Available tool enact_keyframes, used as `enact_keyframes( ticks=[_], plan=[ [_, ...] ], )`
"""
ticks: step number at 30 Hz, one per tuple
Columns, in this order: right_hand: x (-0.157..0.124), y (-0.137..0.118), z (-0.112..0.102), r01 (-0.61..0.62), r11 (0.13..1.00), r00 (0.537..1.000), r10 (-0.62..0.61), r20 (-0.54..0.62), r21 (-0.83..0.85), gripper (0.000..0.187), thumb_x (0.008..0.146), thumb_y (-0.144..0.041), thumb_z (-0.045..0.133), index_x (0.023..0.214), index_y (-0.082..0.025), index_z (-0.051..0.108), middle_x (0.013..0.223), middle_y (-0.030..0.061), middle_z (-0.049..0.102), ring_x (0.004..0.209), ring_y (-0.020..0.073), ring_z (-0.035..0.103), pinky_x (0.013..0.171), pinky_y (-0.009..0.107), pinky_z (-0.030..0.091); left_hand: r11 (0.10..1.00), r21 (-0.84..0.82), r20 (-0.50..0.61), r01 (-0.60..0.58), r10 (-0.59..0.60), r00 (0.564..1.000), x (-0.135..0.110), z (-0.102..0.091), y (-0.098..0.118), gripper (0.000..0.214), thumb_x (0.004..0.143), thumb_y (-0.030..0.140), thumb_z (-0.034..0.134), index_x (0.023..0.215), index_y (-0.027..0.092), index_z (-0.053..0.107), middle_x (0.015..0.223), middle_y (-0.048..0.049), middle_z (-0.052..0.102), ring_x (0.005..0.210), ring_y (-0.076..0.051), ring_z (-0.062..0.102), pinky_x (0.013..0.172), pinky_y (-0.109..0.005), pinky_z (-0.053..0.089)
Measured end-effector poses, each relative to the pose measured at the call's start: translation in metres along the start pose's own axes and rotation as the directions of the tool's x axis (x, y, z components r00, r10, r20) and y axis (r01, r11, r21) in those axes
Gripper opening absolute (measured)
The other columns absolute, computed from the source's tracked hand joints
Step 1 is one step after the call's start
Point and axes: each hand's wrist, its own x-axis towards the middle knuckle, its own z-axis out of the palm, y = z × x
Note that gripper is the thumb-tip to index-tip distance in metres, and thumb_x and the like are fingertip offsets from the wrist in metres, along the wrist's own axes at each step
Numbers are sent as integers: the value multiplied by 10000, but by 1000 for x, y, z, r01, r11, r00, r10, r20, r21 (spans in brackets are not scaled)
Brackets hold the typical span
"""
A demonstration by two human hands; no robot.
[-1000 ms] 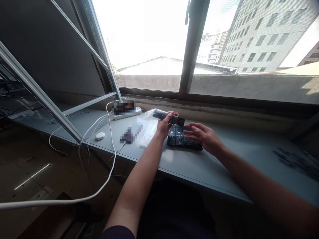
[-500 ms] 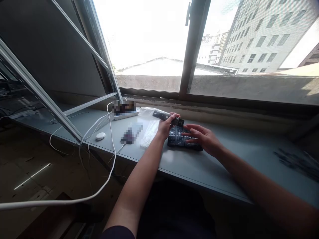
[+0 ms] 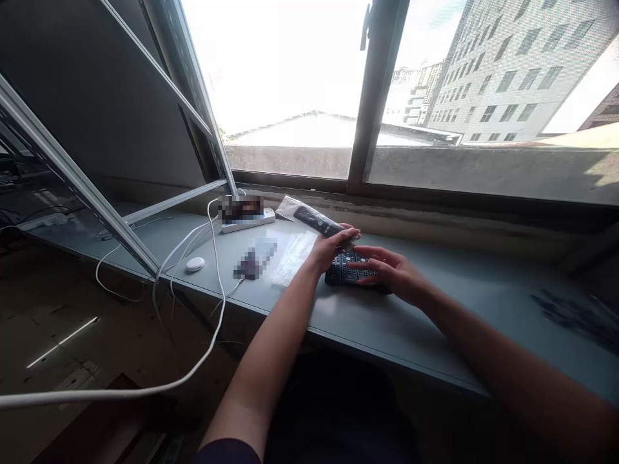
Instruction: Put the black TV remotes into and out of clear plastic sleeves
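Note:
My left hand (image 3: pixel 331 247) is closed around one end of a black remote control in a clear plastic bag (image 3: pixel 315 221), held tilted above the grey sill-like table (image 3: pixel 387 322). Just right of it, my right hand (image 3: pixel 387 267) lies with fingers spread on a row of black remote controls (image 3: pixel 345 274) that rest side by side on the table. Part of that row is hidden under my fingers.
Empty clear plastic bags (image 3: pixel 293 254) lie left of the remotes. Further left are a blurred small item (image 3: pixel 254 258), a white power strip (image 3: pixel 246 216), a white round puck (image 3: pixel 195 263) and white cables (image 3: pixel 213 303). Metal frame bars (image 3: pixel 82 187) slant at the left; dark items (image 3: pixel 575 312) lie far right.
My left hand has tilted the bagged remote so its far end points up and left, and shifted slightly right. My right hand has slid a little left over the row of remotes.

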Motion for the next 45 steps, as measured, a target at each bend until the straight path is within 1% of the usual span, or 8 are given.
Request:
enact_keyframes(
  ticks=[8,16,20,25,29,33,38,45],
  plan=[
    [-1,1,-2,0,999,996,5,91,-49,439,958,-595,910,1303,-324,908,1623,106,706,1461,469,696,1032,605,724,993,87,187,75,-91,978,-4,-1,-4,478,786,455,1023,1061,132,803,1060,-115,816,925,-202,781,846,-319,590],
    [-3,-3,5,-1,997,983,14,183,-73,442,989,-585,885,1321,-295,902,1466,133,805,1488,443,679,1061,602,708,986,122,245,112,-139,960,-7,0,-4,470,816,481,999,1065,133,805,1101,-125,823,922,-196,780,889,-329,610],
    [-2,1,4,-1,1000,987,6,162,-31,427,992,-564,885,1329,-302,895,1435,127,821,1449,428,713,1028,578,721,988,116,270,105,-133,953,-5,3,-5,489,834,509,988,1079,140,781,1143,-133,821,973,-214,801,951,-358,622],
    [0,-2,1,9,1000,998,-9,69,-7,399,991,-579,872,1259,-287,915,1512,126,779,1360,411,767,951,528,742,995,71,127,67,-76,989,-1,2,-1,497,871,507,956,1154,151,756,1066,-108,805,916,-188,782,826,-298,601],
    [2,-8,-1,49,999,999,-49,-14,19,355,1019,-572,835,1216,-289,922,1587,126,727,1219,342,813,845,424,735,998,-56,-48,-19,17,999,4,-2,5,339,896,403,921,1035,171,717,831,4,668,628,-60,552,516,-180,349],
    [2,-8,-2,46,998,997,-45,-59,30,359,1013,-577,835,1192,-279,927,1499,138,771,1146,305,806,788,369,705,988,-113,-180,-102,81,980,8,-4,10,258,931,349,871,989,186,680,765,35,594,567,-51,464,474,-174,270],
    [3,-7,-2,30,999,998,-28,-63,26,363,1015,-576,825,1183,-272,930,1452,137,784,1115,291,788,772,355,684,991,-40,-176,-126,117,977,7,-1,9,179,1082,364,679,1043,190,691,789,1,641,597,-86,547,498,-191,327],
    [4,-7,-1,27,1000,995,-26,-96,10,385,1012,-593,810,1156,-255,924,1380,138,804,1084,289,773,740,354,665,978,147,-72,-148,160,984,7,2,3,251,1124,428,593,1069,201,685,810,-20,692,609,-116,591,528,-228,360]
  ],
)
